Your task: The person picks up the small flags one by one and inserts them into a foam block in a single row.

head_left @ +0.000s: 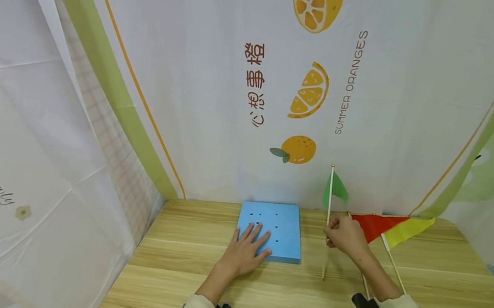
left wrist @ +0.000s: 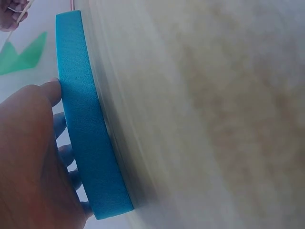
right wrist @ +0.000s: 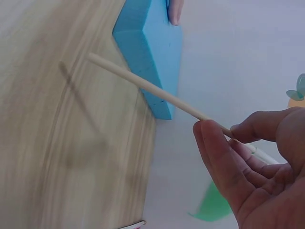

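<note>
My right hand (head_left: 348, 236) pinches the thin wooden stick of a small green flag (head_left: 339, 188) between thumb and fingertips. The stick stands nearly upright, and in the right wrist view its bare lower end (right wrist: 119, 72) is held off the table. To the left lies a flat blue foam block (head_left: 286, 230) with several small holes in its top. My left hand (head_left: 241, 253) rests on the block's near left part with the fingers spread. From the side, the left wrist view shows the block's edge (left wrist: 88, 119), with my thumb (left wrist: 55, 90) against it.
A red flag (head_left: 377, 225) and a yellow flag (head_left: 409, 230) lie at the table's right, partly behind my right arm. The wooden table (head_left: 179, 253) ends at a white curtain (head_left: 208, 93) printed with oranges. Black wrist mounts (head_left: 365, 305) sit under the sleeves.
</note>
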Tool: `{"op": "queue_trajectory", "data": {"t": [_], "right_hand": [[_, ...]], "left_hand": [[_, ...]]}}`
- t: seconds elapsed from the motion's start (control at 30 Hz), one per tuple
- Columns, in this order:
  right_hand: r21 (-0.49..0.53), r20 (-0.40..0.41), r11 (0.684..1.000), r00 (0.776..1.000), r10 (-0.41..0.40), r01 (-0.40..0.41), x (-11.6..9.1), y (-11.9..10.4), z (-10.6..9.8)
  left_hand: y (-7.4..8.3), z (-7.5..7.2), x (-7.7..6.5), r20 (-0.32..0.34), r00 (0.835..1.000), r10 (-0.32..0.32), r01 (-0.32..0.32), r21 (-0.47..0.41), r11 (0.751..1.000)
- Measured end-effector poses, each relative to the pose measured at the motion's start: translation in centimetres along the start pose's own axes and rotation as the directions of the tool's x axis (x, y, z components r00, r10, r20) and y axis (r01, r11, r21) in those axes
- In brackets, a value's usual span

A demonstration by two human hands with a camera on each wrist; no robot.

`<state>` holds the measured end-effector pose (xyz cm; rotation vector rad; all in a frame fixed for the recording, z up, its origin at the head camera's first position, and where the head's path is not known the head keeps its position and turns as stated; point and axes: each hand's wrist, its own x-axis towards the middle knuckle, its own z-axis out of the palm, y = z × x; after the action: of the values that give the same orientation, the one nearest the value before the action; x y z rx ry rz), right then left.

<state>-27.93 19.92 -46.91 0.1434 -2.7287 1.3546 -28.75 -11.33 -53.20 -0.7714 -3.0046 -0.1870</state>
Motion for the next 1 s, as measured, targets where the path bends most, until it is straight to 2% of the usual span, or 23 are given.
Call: {"op": "queue_trajectory", "data": {"t": [0.37,0.6,1.0], "right_hand": [[-0.008,-0.043,0.999,0.998,-0.054,0.054,0.7,-1.0,0.1],[-0.01,-0.061,0.998,0.996,-0.061,0.061,1.1,-1.6,0.2],[-0.008,-0.067,0.994,0.992,-0.11,0.11,2.0,-2.3,0.4]], "left_hand": [[-0.1,0.1,0.1,0.001,1.0,0.001,-0.001,-0.009,1.0],[-0.1,0.0,0.1,0.005,1.0,0.002,-0.002,-0.012,1.0],[0.0,-0.1,0.0,0.007,1.0,0.001,-0.001,-0.022,1.0]]}}
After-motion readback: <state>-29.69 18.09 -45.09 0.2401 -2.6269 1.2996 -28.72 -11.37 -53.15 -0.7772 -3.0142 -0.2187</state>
